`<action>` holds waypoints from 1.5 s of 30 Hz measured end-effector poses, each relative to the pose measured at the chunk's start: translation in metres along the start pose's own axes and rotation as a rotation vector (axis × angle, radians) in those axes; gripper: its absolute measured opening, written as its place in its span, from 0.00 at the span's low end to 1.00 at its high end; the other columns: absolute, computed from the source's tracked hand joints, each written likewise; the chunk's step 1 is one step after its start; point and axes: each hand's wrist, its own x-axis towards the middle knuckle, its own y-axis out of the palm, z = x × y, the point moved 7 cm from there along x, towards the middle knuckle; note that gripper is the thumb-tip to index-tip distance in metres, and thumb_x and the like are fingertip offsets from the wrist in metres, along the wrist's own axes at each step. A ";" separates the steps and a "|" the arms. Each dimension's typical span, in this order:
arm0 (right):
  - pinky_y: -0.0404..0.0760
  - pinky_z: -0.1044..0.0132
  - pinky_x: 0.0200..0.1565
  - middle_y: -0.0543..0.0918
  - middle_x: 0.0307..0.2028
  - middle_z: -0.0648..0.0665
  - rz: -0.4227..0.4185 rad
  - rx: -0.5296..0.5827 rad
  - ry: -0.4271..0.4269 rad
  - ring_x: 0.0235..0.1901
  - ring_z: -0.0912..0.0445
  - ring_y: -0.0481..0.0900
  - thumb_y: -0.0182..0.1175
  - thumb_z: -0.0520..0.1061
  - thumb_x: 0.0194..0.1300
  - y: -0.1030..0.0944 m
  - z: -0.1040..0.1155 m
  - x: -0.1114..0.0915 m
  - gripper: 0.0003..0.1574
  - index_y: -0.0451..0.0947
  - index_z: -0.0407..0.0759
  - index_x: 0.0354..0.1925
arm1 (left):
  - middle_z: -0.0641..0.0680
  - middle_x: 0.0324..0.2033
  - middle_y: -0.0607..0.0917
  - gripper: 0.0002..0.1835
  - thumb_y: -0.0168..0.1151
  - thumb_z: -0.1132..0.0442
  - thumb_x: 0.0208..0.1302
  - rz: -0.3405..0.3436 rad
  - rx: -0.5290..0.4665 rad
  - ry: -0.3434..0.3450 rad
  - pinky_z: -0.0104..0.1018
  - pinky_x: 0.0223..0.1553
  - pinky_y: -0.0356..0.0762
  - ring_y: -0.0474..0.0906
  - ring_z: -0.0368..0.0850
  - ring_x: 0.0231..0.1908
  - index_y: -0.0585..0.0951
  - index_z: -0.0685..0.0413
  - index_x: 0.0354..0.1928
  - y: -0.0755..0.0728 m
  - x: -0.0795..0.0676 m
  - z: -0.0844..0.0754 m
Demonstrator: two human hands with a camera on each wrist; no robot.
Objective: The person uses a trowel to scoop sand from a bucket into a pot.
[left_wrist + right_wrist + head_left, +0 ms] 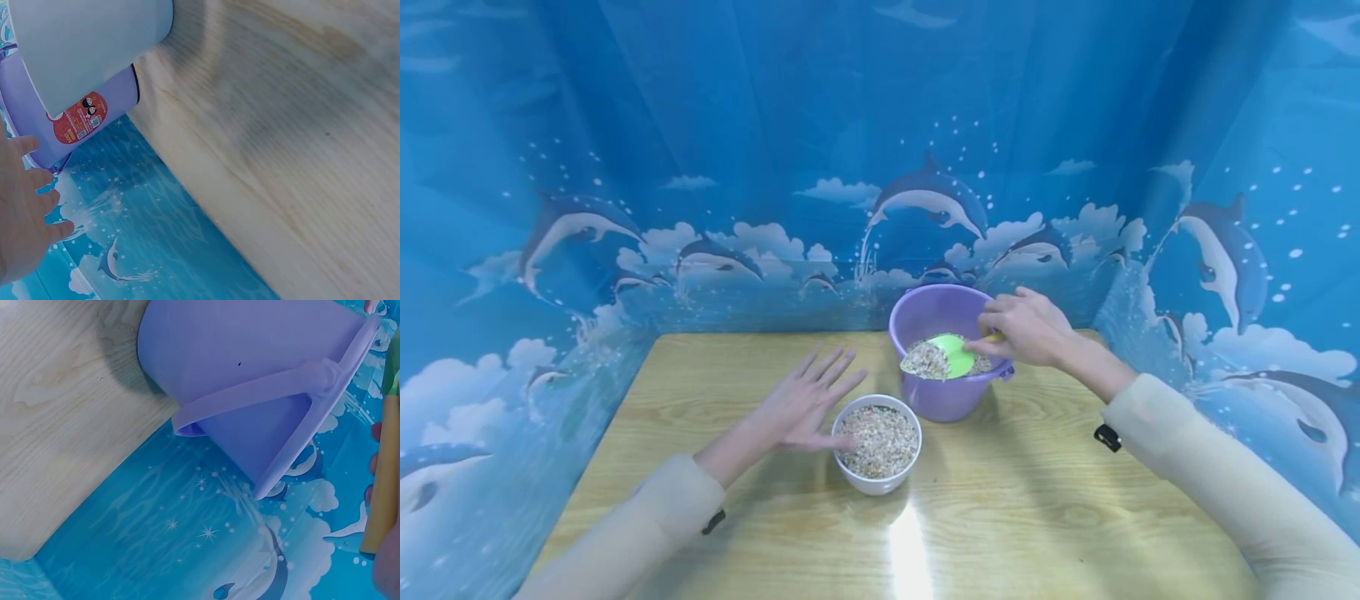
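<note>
My right hand (1022, 327) grips the yellow handle (384, 481) of a small shovel with a green blade (953, 357). Pale gravel (927, 362) is heaped on the blade, which is over the near rim of a purple bucket (943, 404). More gravel shows inside the bucket, partly hidden by the shovel. In front of it stands a white bowl (874, 485), filled nearly to the rim with the same gravel. My left hand (805, 404) is spread at the bowl's left side, fingers straight, its thumb overlapping the rim in the head view. It holds nothing.
Everything stands on a wood-grain table (1037, 500). A blue dolphin-print curtain (737, 167) hangs behind and along both sides, close behind the bucket. The bucket's carrying handle (250, 394) hangs down its outer side.
</note>
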 end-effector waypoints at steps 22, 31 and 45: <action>0.80 0.63 0.37 0.85 0.27 0.57 -0.025 -0.001 -0.121 0.28 0.59 0.77 0.71 0.70 0.62 0.006 0.042 0.008 0.22 0.87 0.56 0.27 | 0.65 0.83 0.50 0.64 0.40 0.11 0.60 0.040 -0.026 0.023 0.66 0.81 0.56 0.53 0.65 0.82 0.55 0.50 0.84 0.018 -0.021 -0.009; 0.72 0.65 0.34 0.82 0.24 0.58 -0.052 -0.012 -0.157 0.25 0.60 0.71 0.70 0.70 0.62 0.009 0.055 0.016 0.24 0.82 0.56 0.24 | 0.65 0.83 0.53 0.63 0.49 0.13 0.59 0.038 -0.036 0.013 0.66 0.81 0.58 0.54 0.66 0.82 0.56 0.49 0.84 0.020 -0.019 -0.010; 0.68 0.67 0.33 0.84 0.26 0.56 -0.040 -0.084 -0.239 0.26 0.60 0.72 0.68 0.72 0.64 0.017 0.069 0.028 0.25 0.85 0.55 0.27 | 0.64 0.83 0.52 0.63 0.53 0.14 0.57 0.042 -0.035 -0.002 0.66 0.80 0.59 0.54 0.65 0.83 0.58 0.50 0.84 0.023 -0.019 -0.010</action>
